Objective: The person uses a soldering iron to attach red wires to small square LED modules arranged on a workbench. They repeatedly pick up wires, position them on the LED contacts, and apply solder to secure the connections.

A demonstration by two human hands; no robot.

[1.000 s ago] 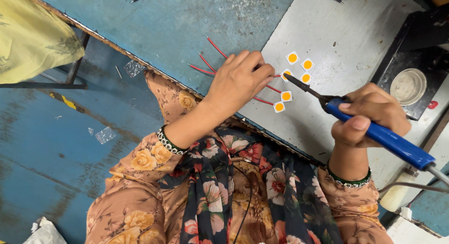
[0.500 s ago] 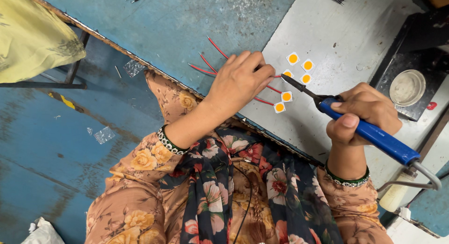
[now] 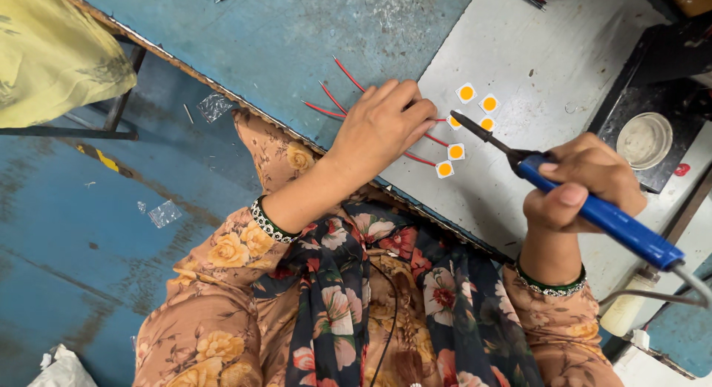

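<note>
Five small white square chips with orange centres [image 3: 466, 93] lie in a loose cluster on the grey surface [image 3: 564, 53] in our one head view, and several thin red wires [image 3: 335, 103] fan out from under our left hand [image 3: 386, 127]. Our left grip is curled down with its fingers together, pinning the wires near the chips. Our right hand [image 3: 586, 183] is clamped round the blue handle of a soldering iron [image 3: 604, 216], whose dark tip hovers just beside the chips. We judge the wires light and springy, best held close to their bare ends; the chips look tiny, light and easily nudged, so they want pressing flat rather than pinching. A round tin [image 3: 644, 140] sits on a dark stand to the right.
</note>
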